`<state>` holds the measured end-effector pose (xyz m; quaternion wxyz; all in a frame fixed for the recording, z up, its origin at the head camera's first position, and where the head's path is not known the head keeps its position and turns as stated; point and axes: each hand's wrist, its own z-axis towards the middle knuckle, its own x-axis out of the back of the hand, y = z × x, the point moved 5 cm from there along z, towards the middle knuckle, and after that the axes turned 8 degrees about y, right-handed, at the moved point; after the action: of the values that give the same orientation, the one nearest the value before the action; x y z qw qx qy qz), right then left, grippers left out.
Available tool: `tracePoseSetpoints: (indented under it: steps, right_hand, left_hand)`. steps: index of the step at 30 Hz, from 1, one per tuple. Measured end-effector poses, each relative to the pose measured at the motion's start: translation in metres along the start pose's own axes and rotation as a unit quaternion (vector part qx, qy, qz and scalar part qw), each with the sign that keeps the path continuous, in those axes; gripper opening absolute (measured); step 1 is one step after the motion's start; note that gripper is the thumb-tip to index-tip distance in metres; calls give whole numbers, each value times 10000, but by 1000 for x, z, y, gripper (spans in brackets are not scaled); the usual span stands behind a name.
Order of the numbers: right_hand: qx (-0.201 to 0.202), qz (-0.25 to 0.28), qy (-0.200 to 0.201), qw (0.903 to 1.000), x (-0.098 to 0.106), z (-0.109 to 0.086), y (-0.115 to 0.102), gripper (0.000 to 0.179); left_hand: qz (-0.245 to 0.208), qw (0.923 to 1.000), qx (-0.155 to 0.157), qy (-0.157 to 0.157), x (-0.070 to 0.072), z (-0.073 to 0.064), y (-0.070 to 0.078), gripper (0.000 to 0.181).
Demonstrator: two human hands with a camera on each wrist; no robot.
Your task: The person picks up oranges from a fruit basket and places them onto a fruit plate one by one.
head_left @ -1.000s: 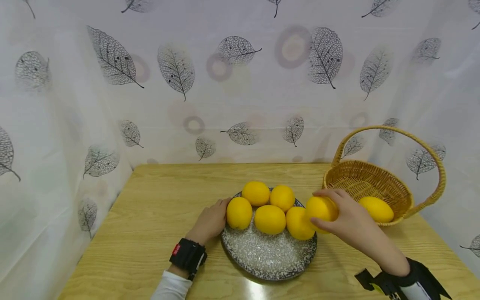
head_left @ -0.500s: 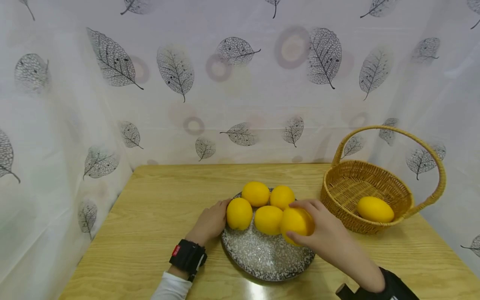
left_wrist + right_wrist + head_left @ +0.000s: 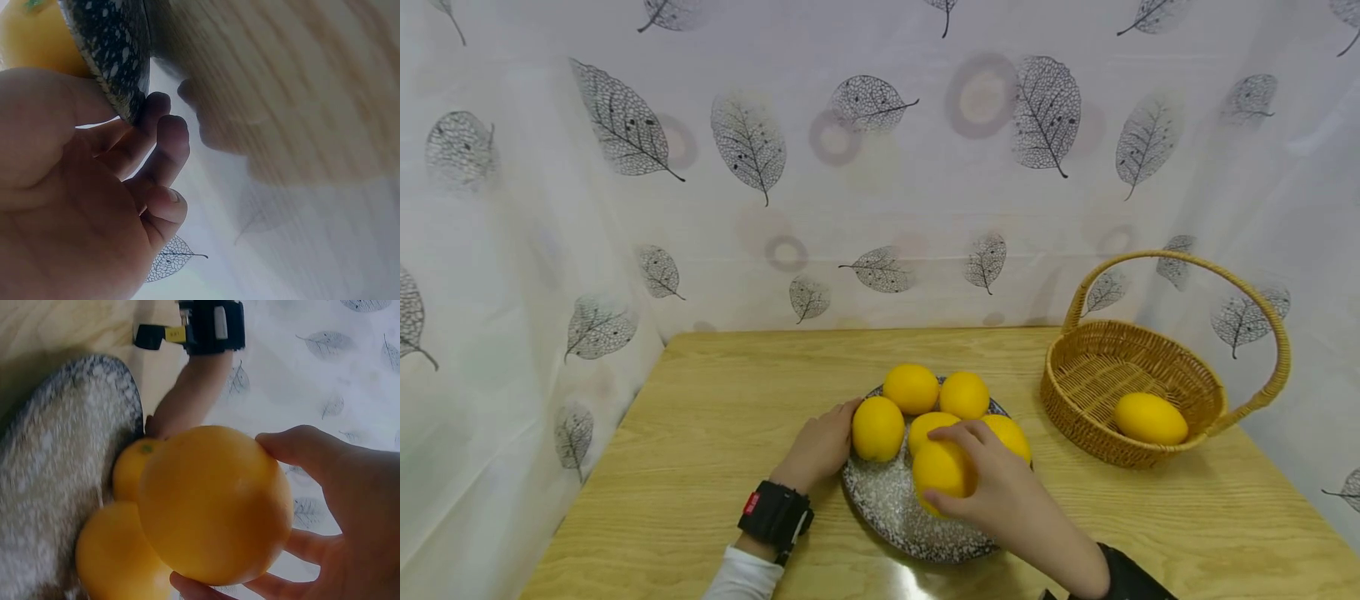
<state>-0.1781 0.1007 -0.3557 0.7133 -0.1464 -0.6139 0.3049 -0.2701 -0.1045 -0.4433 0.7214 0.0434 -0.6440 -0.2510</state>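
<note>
In the head view, a speckled grey plate [image 3: 895,508] with a dark rim bears several yellow-orange oranges [image 3: 912,388], mostly along its far side. My left hand [image 3: 820,446] holds the plate's left rim; in the left wrist view the thumb side lies above the rim [image 3: 115,59] and fingertips reach under it. With thumb and fingers spread round it, my right hand [image 3: 992,479] grips another orange [image 3: 942,477] over the plate's middle. The right wrist view shows this held orange [image 3: 215,506] close up, with two more behind it. Whether it touches the plate is hidden.
A wicker basket [image 3: 1075,412] with a tall arched handle stands on the wooden table [image 3: 737,375] to the right. One oval yellow fruit [image 3: 1150,418] lies inside it. A leaf-patterned curtain [image 3: 880,192] hangs behind the table and at both sides.
My right hand has carried the held orange left from beside the basket to over the plate's middle, in front of the other oranges. My left hand has stayed at the plate's rim.
</note>
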Motion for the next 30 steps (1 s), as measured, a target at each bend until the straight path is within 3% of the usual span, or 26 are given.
tracePoseSetpoints:
  steps: [5,14,30]
  right_hand:
    - [234,195,-127,9995,-17,-2,-6,57]
    - [232,226,-680,9972,-44,-4,-9,59]
    - [629,-427,-409,9963,-61,0,-11,59]
  left_hand:
    - [-29,10000,21,-17,1,-1,1,44]
    - [-86,9999,46,-85,3,0,2,44]
    - [-4,10000,-88,10,5,0,4,43]
